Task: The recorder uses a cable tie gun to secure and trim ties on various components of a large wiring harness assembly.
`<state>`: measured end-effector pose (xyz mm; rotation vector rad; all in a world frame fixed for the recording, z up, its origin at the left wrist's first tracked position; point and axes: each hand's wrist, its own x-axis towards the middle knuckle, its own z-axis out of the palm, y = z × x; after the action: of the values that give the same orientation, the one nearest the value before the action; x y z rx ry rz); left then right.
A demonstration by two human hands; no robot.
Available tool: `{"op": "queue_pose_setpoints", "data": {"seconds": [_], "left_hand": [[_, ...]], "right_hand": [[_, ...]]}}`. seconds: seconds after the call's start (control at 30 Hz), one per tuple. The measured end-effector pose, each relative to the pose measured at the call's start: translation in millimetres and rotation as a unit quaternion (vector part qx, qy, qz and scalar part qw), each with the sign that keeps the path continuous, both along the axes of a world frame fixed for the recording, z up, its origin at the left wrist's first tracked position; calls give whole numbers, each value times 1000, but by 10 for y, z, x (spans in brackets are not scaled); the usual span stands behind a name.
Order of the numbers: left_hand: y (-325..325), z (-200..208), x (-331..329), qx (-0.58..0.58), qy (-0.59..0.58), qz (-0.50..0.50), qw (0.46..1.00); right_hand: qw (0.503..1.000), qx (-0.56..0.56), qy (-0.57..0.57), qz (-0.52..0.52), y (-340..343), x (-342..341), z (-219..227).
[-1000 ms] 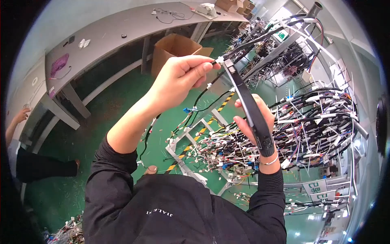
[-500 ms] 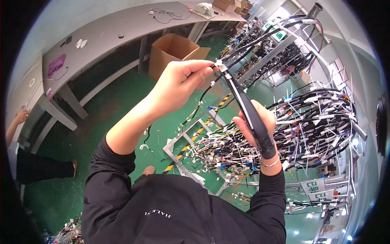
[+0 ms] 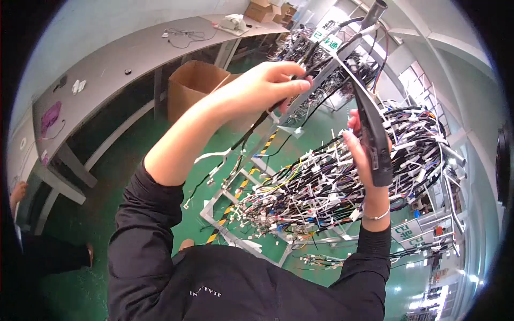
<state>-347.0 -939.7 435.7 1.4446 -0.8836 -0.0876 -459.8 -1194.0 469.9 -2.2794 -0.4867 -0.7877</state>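
My left hand is curled around a black wire harness, its thumb and forefinger bent toward each other. The harness runs up behind my fingers toward the metal rack post, and its loose ends with white connectors hang below. My right hand grips a long black tapered hand tool, thick end down at the palm and narrow tip pointing up. That tip is by the rack's bar, apart from my left hand. What kind of tool it is I cannot make out.
A metal rack post rises at the upper right. Piled wire harnesses hang on a rack at the right. A cardboard box stands beneath a long grey table. Another person's hand is at the far left.
My right hand has moved the black tool to the right, away from the white-marked spot on the harness. The left hand has shifted right and its fingers have loosened from a pinch.
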Motion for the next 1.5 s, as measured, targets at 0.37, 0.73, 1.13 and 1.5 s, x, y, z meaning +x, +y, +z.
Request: {"op": "queue_pose_setpoints", "data": {"seconds": [0.37, 0.73, 1.13, 1.5], "left_hand": [[-350, 88, 194, -162, -89, 63, 981], [-346, 43, 250, -105, -82, 139, 981], [-881, 216, -231, -147, -459, 508, 714], [-2843, 1196, -518, -64, -237, 0, 969]], "right_hand": [[989, -146, -1, 29, 13, 28, 388], [939, -314, -135, 23, -51, 92, 509], [863, -372, -277, -198, -249, -995, -188], [921, 178, -287, -194, -1028, -2100, 1]]}}
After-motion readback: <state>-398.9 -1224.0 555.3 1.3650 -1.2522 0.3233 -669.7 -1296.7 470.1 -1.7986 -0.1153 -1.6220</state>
